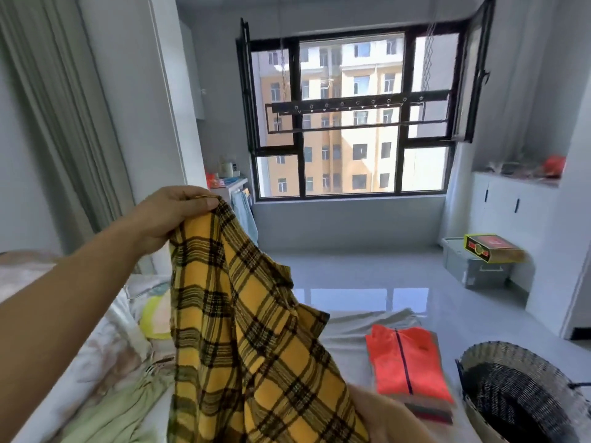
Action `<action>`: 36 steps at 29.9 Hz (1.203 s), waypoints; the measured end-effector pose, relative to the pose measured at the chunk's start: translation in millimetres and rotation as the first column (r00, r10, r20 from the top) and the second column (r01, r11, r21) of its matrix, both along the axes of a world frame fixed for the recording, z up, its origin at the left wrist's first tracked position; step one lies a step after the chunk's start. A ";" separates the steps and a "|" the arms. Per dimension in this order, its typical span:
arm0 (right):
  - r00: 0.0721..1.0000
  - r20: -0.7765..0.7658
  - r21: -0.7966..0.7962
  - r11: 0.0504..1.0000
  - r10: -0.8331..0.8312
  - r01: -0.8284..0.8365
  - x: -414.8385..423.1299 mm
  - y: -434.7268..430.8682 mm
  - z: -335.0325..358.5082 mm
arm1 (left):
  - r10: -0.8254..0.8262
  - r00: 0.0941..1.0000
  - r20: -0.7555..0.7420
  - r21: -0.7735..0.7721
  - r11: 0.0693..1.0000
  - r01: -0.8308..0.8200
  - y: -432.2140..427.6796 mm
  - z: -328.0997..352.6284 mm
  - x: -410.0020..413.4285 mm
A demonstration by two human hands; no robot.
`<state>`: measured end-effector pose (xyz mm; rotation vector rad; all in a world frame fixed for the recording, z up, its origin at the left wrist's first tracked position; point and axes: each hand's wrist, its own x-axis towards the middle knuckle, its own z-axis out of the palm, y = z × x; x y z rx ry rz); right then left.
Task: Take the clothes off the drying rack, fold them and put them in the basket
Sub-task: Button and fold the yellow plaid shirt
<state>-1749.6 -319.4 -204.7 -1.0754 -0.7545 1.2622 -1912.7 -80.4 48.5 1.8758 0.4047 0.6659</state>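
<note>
My left hand [172, 215] pinches the top edge of a yellow and black plaid shirt [249, 346] and holds it up over the bed [345, 343]; the shirt hangs down in folds. Only part of my right hand [393, 420] shows, blurred at the bottom edge beside the shirt's lower part, with its fingers hidden. A folded orange garment [406, 362] lies on a small stack on the bed. At the bottom right stands a dark woven basket [499, 362], whose inside looks dark. The hanging drying rack [351, 105] in front of the window carries no clothes.
A pale green garment [128, 410] lies crumpled on the bed at the lower left. A grey storage bin [473, 270] with a yellow and black box on it stands by the right wall, below white cabinets [511, 206]. A curtain [64, 123] hangs at the left.
</note>
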 end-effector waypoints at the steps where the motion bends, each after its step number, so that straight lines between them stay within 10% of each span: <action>1: 0.998 0.036 0.126 0.991 0.049 -0.053 -1.9 -0.3 7.1 | 0.009 1.000 -0.005 0.015 1.000 -0.009 0.8 3.0 1.7; 6: 0.948 0.292 -0.133 0.976 -0.127 0.172 44.4 -36.1 21.4 | 0.161 0.984 -0.077 0.049 0.986 -0.158 17.1 -0.4 -12.3; 12: 0.218 0.820 0.265 0.689 -0.529 0.674 104.2 -50.3 97.5 | 0.152 0.971 -0.185 0.058 0.988 -0.143 18.7 -33.5 -23.1; 16: -0.039 0.842 0.427 0.621 -0.538 0.658 115.1 -48.4 128.2 | 0.168 0.975 -0.147 0.001 0.985 -0.170 26.3 -47.5 -25.9; 24: 0.054 0.943 0.237 0.775 -0.329 0.585 108.1 -50.8 194.8 | 0.269 0.956 -0.115 0.031 0.963 -0.267 38.6 -50.1 -27.7; 30: 0.087 0.902 0.330 0.803 -0.424 0.496 109.3 -53.1 232.2 | 0.300 0.954 -0.005 0.057 0.952 -0.300 54.6 -26.0 -27.9; 36: 0.306 0.730 0.360 0.724 -0.612 0.589 112.8 -51.2 239.4 | 0.269 0.963 -0.024 0.178 0.949 -0.260 59.7 -6.6 -19.3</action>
